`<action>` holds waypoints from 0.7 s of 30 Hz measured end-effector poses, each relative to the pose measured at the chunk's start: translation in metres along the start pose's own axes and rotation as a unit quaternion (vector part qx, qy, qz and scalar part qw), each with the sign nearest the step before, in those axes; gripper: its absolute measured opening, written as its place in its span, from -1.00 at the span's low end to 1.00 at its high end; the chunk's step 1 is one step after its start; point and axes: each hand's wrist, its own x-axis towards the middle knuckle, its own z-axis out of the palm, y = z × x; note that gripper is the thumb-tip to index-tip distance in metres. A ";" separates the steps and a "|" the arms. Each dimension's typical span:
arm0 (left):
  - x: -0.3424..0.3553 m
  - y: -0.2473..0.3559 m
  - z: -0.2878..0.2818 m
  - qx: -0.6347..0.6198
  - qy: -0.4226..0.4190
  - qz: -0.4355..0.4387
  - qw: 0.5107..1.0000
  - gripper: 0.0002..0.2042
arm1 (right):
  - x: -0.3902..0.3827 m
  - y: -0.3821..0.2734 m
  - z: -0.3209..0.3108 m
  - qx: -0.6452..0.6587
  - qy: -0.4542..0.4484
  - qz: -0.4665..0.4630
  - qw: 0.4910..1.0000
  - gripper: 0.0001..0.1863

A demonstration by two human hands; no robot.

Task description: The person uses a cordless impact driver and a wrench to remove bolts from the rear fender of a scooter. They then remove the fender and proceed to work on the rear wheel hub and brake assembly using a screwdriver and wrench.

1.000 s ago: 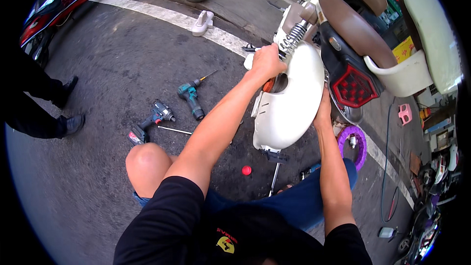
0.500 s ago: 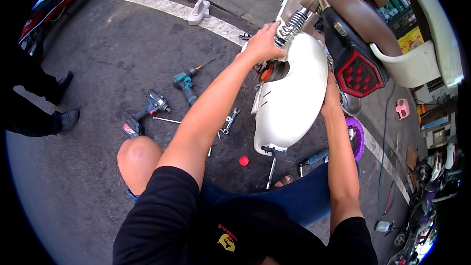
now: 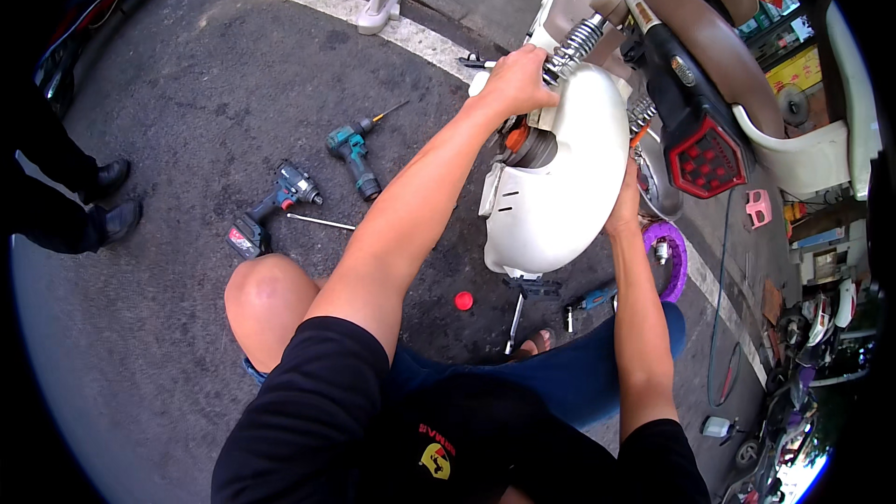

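A white rear fender (image 3: 569, 210) sits over the rear wheel of a scooter, under the brown seat (image 3: 705, 33) and the red tail light (image 3: 707, 161). My left hand (image 3: 519, 84) grips its upper left edge beside the coil shock absorber (image 3: 576, 47); the thumb points toward the fender and some fingers are hidden. Along the fender's right edge, my right hand (image 3: 623, 203) is curled, with its fingertips out of sight behind the white shell. An orange part (image 3: 516, 139) shows in the gap beside the wheel.
On the ground to the left lie a teal power drill (image 3: 353, 159) and an impact wrench (image 3: 277, 210). A red cap (image 3: 464, 301), a ratchet (image 3: 515, 322) and a purple ring (image 3: 674, 257) lie near my legs. Another person's shoes (image 3: 117, 219) stand at far left.
The scooter's tail and seat now appear farther right, and the fender's lower end sits slightly higher in view. Both hands keep their hold and have shifted slightly with it.
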 end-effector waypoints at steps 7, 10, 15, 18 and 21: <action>-0.003 0.000 0.002 -0.010 0.023 -0.002 1.000 -0.49 | -0.001 -0.002 0.005 -0.027 -0.026 -0.054 0.998 -0.40; -0.002 -0.005 0.008 0.002 0.034 0.018 0.999 -0.47 | -0.002 -0.011 0.009 -0.026 -0.019 -0.032 0.999 -0.50; 0.002 -0.016 0.022 -0.050 0.026 -0.002 0.998 -0.41 | -0.003 -0.021 0.012 -0.025 0.071 0.010 0.997 -0.50; 0.006 -0.021 0.023 -0.043 0.025 0.004 0.999 -0.43 | -0.002 -0.019 0.007 -0.041 0.020 0.001 0.999 -0.47; 0.013 -0.021 0.024 0.045 0.040 0.029 0.998 -0.51 | 0.001 -0.019 -0.005 -0.084 0.001 -0.065 0.994 -0.45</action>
